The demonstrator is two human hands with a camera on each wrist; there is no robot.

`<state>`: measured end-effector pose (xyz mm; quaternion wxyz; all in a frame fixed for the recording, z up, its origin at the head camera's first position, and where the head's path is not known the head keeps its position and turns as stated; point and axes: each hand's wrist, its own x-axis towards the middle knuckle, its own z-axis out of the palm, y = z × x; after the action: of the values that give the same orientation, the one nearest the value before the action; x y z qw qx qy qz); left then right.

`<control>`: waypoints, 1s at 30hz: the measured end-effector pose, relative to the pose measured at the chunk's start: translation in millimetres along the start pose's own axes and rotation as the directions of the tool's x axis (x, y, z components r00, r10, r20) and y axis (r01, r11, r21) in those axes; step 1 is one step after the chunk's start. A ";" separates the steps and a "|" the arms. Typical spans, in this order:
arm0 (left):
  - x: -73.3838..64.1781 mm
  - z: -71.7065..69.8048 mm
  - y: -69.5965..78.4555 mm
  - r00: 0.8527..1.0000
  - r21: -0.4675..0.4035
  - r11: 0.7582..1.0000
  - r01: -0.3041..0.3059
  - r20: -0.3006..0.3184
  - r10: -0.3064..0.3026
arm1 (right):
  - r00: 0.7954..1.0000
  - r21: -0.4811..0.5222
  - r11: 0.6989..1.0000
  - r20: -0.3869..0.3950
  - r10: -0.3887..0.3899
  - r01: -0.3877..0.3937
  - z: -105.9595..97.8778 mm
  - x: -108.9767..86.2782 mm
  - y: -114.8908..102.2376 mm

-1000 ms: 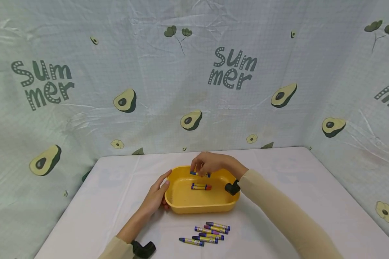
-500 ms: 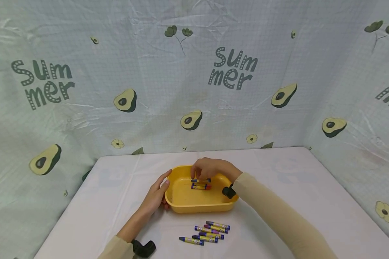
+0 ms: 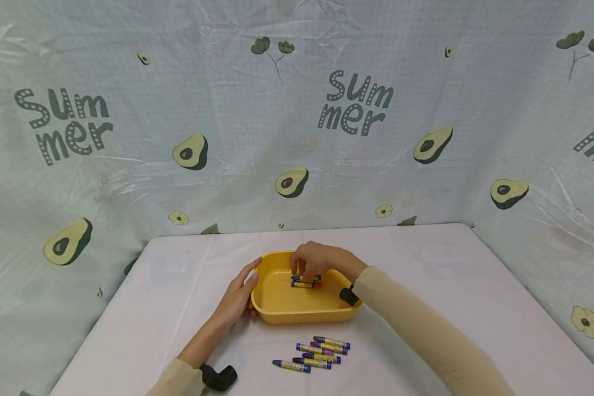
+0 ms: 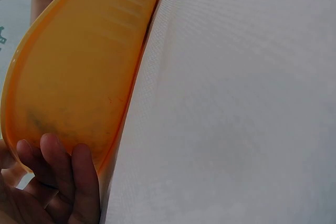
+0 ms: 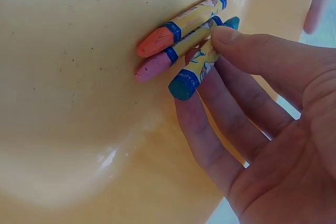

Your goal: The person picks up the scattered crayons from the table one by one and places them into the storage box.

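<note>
One paper-wrapped crayon (image 5: 200, 64) between fingers (image 5: 202, 135)

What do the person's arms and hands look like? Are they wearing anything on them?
The left sleeve and right sleeve are plain beige. Near the sleeve ends are a left black gadget and a right black gadget, both small. The left hand and right hand wear no gloves.

Teal crayon (image 5: 201, 64) apparently nearer pink crayon (image 5: 176, 51)

Both forearms (image 3: 421, 324) outstretched, left hand (image 3: 237, 297) with fingers (image 4: 52, 156) bent, right hand (image 3: 317, 259) in a thumb-and-finger pinch.
</note>
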<state>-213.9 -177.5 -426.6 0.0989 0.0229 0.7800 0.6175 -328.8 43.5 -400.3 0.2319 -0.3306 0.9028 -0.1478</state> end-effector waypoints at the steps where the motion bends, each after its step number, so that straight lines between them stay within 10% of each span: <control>1: 0.8 -0.2 0.2 1.000 -0.002 1.000 0.009 0.003 -0.009 | 1.000 -0.013 1.000 -0.007 0.002 -0.002 0.1 -0.4 -1.2; 12: 20.1 -2.2 -30.0 1.000 -0.015 1.000 0.024 -0.007 -0.024 | 0.999 -0.126 0.992 -0.049 0.014 -0.021 -0.7 -4.7 -9.0; 30: 18.3 -2.5 -30.6 1.000 -0.006 1.000 0.010 -0.015 -0.010 | 0.994 -0.002 0.997 -0.077 -0.075 0.075 -26.0 -55.8 -18.1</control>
<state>-229.6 -184.2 -458.0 0.0962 0.0143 0.7789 0.6196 -295.1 70.3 -352.7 0.1914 -0.3581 0.8981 -0.1692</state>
